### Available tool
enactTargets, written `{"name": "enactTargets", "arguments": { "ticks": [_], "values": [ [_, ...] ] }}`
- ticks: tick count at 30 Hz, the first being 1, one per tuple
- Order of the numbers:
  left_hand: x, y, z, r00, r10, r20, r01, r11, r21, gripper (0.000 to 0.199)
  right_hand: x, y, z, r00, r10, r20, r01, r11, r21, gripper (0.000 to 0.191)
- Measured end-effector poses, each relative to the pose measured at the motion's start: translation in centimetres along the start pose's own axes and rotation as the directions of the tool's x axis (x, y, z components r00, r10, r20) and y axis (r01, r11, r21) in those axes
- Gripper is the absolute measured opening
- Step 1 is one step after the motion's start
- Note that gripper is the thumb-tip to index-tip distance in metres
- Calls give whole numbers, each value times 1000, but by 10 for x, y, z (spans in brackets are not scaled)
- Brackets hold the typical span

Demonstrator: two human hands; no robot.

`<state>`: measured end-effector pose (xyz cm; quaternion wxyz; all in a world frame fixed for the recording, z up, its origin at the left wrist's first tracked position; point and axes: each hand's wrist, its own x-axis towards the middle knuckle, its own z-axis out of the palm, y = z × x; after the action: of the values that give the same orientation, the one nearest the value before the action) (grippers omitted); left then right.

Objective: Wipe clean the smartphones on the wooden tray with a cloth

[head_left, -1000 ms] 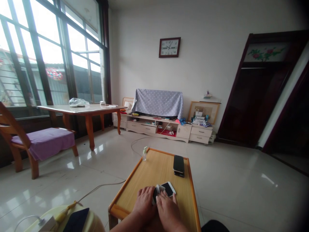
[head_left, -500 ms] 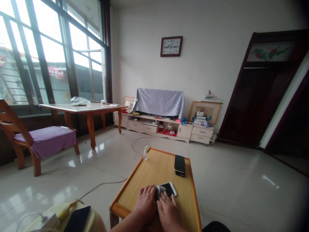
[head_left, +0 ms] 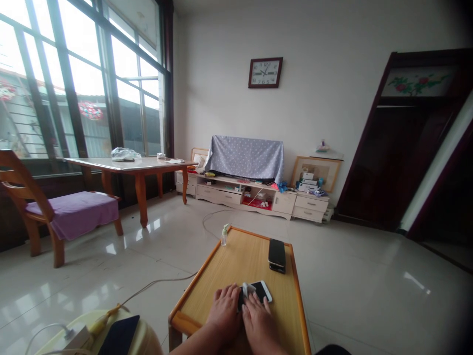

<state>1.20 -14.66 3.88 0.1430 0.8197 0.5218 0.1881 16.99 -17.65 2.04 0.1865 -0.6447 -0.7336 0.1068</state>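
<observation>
A white-framed smartphone (head_left: 264, 291) with a dark screen lies on the small wooden table. My left hand (head_left: 226, 305) grips its left end, fingers bent over the edge. Over the screen, my right hand (head_left: 256, 313) presses a crumpled white tissue (head_left: 248, 288) under its fingers. Both hands are close together and hide the near part of the phone. Farther up the table, toward its right edge, rests a stack of dark phones (head_left: 277, 255). A small clear pump bottle (head_left: 224, 235) stands at the far left corner.
The wooden table (head_left: 218, 268) has a raised rim. At lower left, a pale round stool (head_left: 146, 335) carries a dark phone (head_left: 120, 335) and a white power strip (head_left: 74, 337). A cable (head_left: 158, 281) crosses the floor. A chair (head_left: 81, 209) and a larger table (head_left: 148, 165) stand left.
My hands stay at the phone, the right one still on the tissue, which has shifted very slightly. The whole view has moved a little.
</observation>
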Motion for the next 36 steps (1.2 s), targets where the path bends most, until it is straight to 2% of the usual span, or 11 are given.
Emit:
{"name": "enactTargets", "arguments": {
  "ticks": [6,13,21,24,29,32,36],
  "values": [
    [-1,0,-4,999,-13,29,12,1000,21,65,25,10,-22,983,174,-50,-177,982,-64,56],
    [1,0,-3,1000,11,0,-11,1000,-5,54,36,-16,-1,997,69,33,-68,997,-37,56],
    [-1,-3,-5,1000,14,-12,-14,999,-33,65,49,7,-12,988,156,-23,-157,985,-65,59],
    [-1,-3,-4,1000,11,-13,-11,999,-31,61,41,0,-3,988,155,-17,-156,985,-74,59],
    [1,-2,-4,1000,7,-3,-7,1000,-18,54,24,-14,9,997,72,20,-71,997,-30,55],
    [0,-2,-5,1000,10,-3,-11,1000,-15,57,26,-8,1,997,83,8,-83,996,-40,53],
    [0,-2,-4,1000,10,-8,-10,1000,-11,63,36,6,-8,986,159,-52,-162,984,-69,55]
  ]
}}
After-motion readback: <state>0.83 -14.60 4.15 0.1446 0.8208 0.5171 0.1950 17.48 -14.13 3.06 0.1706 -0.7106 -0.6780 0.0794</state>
